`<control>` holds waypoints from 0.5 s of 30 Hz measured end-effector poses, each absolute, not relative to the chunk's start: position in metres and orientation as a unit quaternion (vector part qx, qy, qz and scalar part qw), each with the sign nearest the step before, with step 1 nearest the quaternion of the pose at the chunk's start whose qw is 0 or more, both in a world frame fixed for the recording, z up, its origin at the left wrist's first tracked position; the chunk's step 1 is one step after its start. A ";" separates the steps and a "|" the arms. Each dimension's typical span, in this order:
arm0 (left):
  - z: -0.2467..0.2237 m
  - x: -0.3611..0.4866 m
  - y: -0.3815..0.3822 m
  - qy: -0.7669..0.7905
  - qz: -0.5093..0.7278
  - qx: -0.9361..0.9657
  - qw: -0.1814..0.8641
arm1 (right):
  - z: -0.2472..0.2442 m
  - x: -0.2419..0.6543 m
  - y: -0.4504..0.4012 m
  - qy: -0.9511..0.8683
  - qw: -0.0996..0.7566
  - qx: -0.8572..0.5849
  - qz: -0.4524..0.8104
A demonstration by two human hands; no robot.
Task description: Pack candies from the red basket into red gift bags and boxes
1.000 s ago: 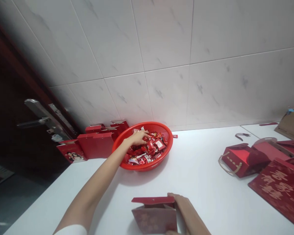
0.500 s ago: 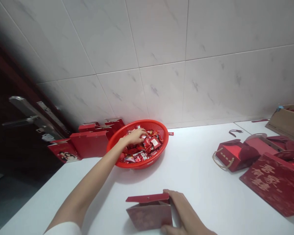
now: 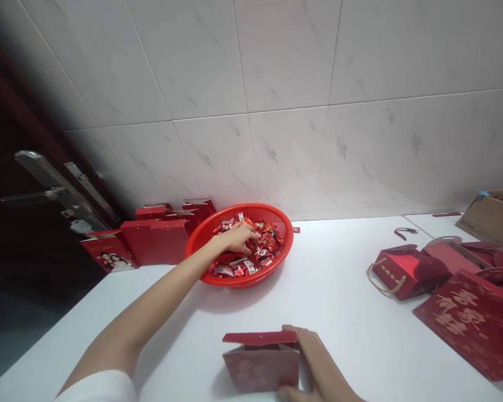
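Observation:
Inside a red plastic basket (image 3: pixel 288 248), my left hand (image 3: pixel 237 237) reaches down into a heap of red wrapped candies (image 3: pixel 238 267). Its fingers are bent, with their tips among the wrappers; whatever they grip is hidden. At the near edge of the view my right hand (image 3: pixel 314 357) grips the right side of a small red paper gift box (image 3: pixel 262 369). The thumb is on its front and the other fingers are behind. This box stands on the white table with its top flap raised, and its inside is barely visible.
Several red gift boxes (image 3: pixel 167 243) stand at the left by the wall, near a door handle (image 3: pixel 37 195). At the right lie red boxes with rope handles (image 3: pixel 398 271), a large red box with gold characters (image 3: pixel 465 318) and a cardboard carton (image 3: pixel 488 218).
My left hand has shifted slightly right and down among the candies. A square red packet with a pale label, seen beside its fingertips before, is no longer plainly visible. The view has turned slightly.

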State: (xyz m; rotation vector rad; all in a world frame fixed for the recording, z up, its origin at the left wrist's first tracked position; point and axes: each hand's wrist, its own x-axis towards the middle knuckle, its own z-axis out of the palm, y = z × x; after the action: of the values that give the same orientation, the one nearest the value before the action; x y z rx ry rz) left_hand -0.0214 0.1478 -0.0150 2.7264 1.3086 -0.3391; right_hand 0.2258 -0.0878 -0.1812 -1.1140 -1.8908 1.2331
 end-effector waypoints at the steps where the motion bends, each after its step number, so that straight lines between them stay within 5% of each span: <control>1: -0.012 -0.026 0.148 0.434 -0.107 0.893 0.048 | -0.186 0.226 -0.088 -0.715 0.317 -0.417 0.464; 15: 0.007 -0.093 0.144 0.569 -0.068 0.813 0.106 | -0.201 0.225 -0.088 -0.722 0.343 -0.405 0.444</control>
State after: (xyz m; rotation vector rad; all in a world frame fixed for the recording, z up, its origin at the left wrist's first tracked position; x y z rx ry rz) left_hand -0.0928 0.1438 0.0074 2.3946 1.6753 -0.1998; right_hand 0.2253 -0.0882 -0.2010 -1.0528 -1.8753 1.1543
